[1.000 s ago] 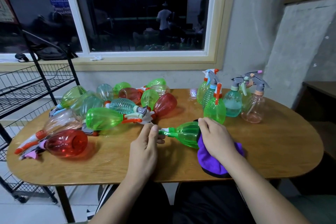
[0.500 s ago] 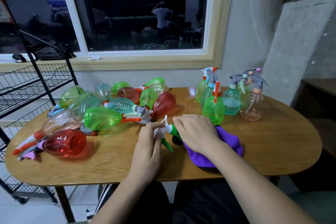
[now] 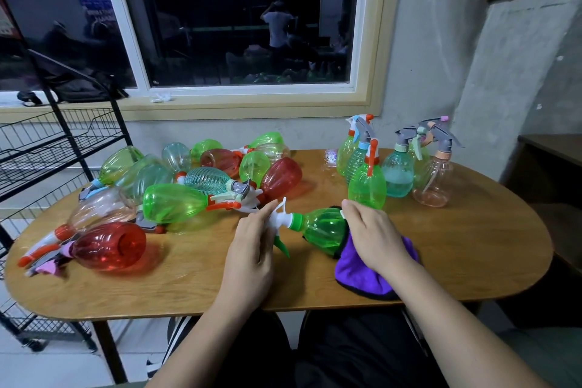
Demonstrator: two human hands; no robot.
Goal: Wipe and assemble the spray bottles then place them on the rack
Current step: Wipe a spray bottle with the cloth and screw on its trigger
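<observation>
A green spray bottle point(image 3: 321, 227) lies on its side on the wooden table point(image 3: 189, 277), its white trigger head pointing left. My left hand point(image 3: 252, 249) pinches that white trigger head point(image 3: 278, 214). My right hand point(image 3: 374, 236) holds a purple cloth point(image 3: 362, 271) wrapped round the bottle's base. Several unassembled bottles in green, red, teal and clear pink lie in a pile point(image 3: 176, 186) on the left of the table. Several upright assembled bottles point(image 3: 396, 164) stand at the back right. The black wire rack point(image 3: 47, 148) is at the far left.
A window with a cream frame point(image 3: 245, 101) runs behind the table. A concrete wall point(image 3: 519, 72) and a dark cabinet point(image 3: 554, 161) are to the right. My legs point(image 3: 315, 350) are under the table's front edge.
My right hand with the cloth slid from the bottle's neck back to its base, uncovering the green body. My left hand stayed on the trigger head.
</observation>
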